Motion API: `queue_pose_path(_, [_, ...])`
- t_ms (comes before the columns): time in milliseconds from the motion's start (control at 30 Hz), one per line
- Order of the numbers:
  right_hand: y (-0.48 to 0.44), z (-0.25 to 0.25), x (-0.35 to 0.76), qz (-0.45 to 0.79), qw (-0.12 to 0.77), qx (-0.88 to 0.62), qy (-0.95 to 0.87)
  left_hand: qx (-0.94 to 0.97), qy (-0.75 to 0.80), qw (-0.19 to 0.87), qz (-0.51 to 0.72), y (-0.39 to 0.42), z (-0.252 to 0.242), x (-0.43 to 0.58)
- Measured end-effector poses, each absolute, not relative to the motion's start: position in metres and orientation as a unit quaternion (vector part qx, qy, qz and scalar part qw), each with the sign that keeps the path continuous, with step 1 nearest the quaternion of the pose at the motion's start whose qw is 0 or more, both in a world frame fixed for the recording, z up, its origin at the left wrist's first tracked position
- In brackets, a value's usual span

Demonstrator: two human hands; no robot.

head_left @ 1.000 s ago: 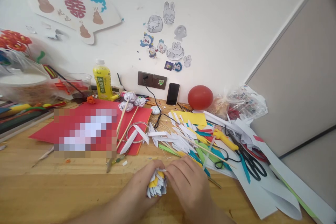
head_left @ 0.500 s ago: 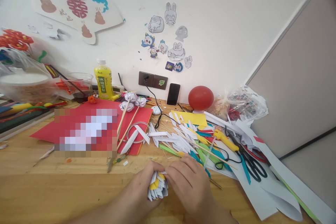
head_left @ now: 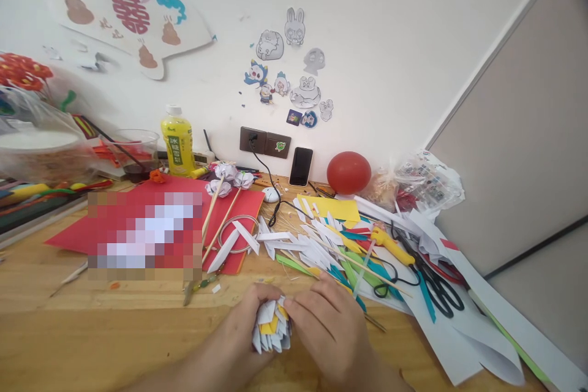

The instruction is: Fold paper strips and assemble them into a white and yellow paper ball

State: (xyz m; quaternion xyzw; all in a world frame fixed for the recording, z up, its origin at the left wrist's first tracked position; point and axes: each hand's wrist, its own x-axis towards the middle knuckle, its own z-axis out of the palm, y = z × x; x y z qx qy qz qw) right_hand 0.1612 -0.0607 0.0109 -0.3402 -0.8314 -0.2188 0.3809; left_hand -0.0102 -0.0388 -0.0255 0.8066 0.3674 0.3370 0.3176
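Low in the middle of the head view is a small bundle of folded white and yellow paper pieces (head_left: 272,329), layered close together. My left hand (head_left: 243,324) is wrapped round its left side, with the thumb along the top. My right hand (head_left: 328,324) touches the upper right edge with bent fingertips pressed together; whether a loose piece is pinched there is hidden. Just beyond the hands lie white folded paper strips (head_left: 321,246) mixed with green, blue and yellow ones.
A yellow hot glue gun (head_left: 392,246) and black scissors (head_left: 438,288) lie at the right beside white paper sheets (head_left: 452,346). Red paper (head_left: 133,193), paper flowers on sticks (head_left: 226,171) and a yellow bottle (head_left: 179,146) stand left. A red balloon (head_left: 349,173) and phone (head_left: 301,165) are behind.
The paper bundle has turned slightly in my left hand and shifted a little left, showing more of its white top. My right fingers stay at its edge. The view has shifted slightly.
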Motion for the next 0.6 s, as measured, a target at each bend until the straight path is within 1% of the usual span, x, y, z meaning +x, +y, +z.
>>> queue_pose_path(133, [-0.061,0.006,0.162,-0.218,0.387,-0.346,-0.826,0.805,0.361,0.317,0.348,-0.04,-0.027,-0.011])
queue_pose_path(367, [-0.06,0.003,0.163,-0.236,0.373,-0.358,-0.823,0.819,0.349,0.329,0.315,-0.042,-0.012,-0.01])
queue_pose_path(500, [-0.063,0.008,0.163,-0.243,0.376,-0.355,-0.821,0.817,0.339,0.313,0.346,-0.041,-0.017,-0.01])
queue_pose_path(600, [-0.067,0.018,0.162,-0.266,0.394,-0.324,-0.818,0.831,0.298,0.292,0.369,-0.04,-0.024,-0.012])
